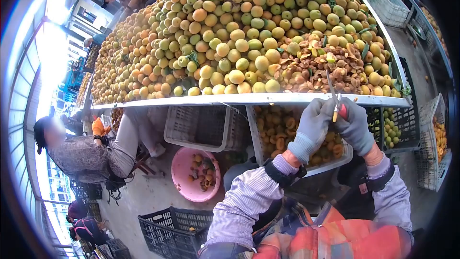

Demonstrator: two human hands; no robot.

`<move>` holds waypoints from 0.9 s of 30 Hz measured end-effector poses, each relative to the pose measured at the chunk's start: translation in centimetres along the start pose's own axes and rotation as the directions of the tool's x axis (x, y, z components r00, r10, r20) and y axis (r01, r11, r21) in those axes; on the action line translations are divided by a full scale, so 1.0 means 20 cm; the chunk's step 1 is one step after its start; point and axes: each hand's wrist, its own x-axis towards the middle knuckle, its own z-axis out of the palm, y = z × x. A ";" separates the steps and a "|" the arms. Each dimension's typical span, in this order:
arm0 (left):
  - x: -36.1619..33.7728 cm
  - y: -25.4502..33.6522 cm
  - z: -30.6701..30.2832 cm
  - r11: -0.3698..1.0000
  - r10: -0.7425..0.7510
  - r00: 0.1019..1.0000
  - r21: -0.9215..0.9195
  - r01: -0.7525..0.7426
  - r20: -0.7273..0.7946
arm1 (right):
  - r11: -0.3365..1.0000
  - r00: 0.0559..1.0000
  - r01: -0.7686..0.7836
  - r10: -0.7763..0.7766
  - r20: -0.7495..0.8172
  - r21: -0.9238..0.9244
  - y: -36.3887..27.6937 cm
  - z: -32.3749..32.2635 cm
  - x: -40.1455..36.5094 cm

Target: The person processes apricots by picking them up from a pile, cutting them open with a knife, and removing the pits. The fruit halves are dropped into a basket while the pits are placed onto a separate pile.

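My right hand [355, 123], in a grey glove, is closed around a small knife [331, 86] with a red and yellow handle. Its thin blade points up and away over the table edge. Close beside it, my left hand [312, 127], also gloved, has its fingers curled in near the handle. Whatever those fingers hold is hidden. Beyond the hands, a heap of brown pits and scraps [330, 69] lies at the table's near edge, beside a large pile of apricots [225, 33]. Below my hands, a crate [330, 165] holds halved apricots [273, 129].
The table's white rim [230, 100] runs just beyond my hands. A grey crate [196, 124] and a pink basin [177, 177] with fruit scraps are to the left, a black crate [167, 232] nearer. Another person [86, 156] sits left, wearing orange gloves. Crates of fruit [433, 139] stand right.
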 end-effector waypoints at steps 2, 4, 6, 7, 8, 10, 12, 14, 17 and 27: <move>0.02 -0.05 0.01 0.998 -0.005 1.000 -0.066 0.004 -0.016 | 0.999 1.000 0.015 -0.016 -0.014 -0.034 0.00 0.00 0.00; 0.03 -0.07 0.04 0.998 0.006 0.999 -0.064 -0.010 -0.053 | 0.999 0.999 0.021 -0.023 -0.047 -0.031 0.01 0.02 -0.01; 0.04 -0.07 0.05 0.997 0.035 0.993 0.071 -0.027 -0.114 | 0.992 0.988 0.081 -0.093 -0.121 -0.102 0.02 0.04 0.00; 0.03 -0.10 0.05 0.998 0.043 0.990 0.056 -0.036 -0.131 | 0.990 0.990 0.089 -0.099 -0.098 -0.107 0.07 0.04 0.02; 0.02 -0.13 0.05 0.945 0.223 0.971 0.264 -0.193 -0.087 | 0.997 0.986 0.032 -0.021 -0.168 0.064 0.15 0.03 0.04; 0.02 -0.17 0.07 0.983 0.132 0.988 0.141 -0.121 -0.074 | 0.959 0.967 -0.084 0.143 -0.209 0.270 0.13 0.03 0.06; 0.04 -0.24 0.01 0.938 0.333 0.941 0.124 -0.323 -0.065 | 0.953 0.965 -0.074 0.143 -0.221 0.294 0.12 0.10 0.08; 0.06 -0.19 0.05 0.905 0.421 0.906 0.085 -0.417 -0.040 | 0.929 0.936 -0.074 0.191 -0.297 0.362 0.10 0.10 0.10; 0.03 -0.08 -0.03 0.995 0.096 0.995 -0.033 -0.096 0.001 | 0.956 0.928 0.119 -0.010 -0.373 0.268 0.12 0.11 0.12; 0.04 0.08 -0.09 0.912 0.053 0.984 -0.409 0.022 0.171 | 0.796 0.926 -0.196 0.343 -0.159 0.572 -0.11 -0.12 0.04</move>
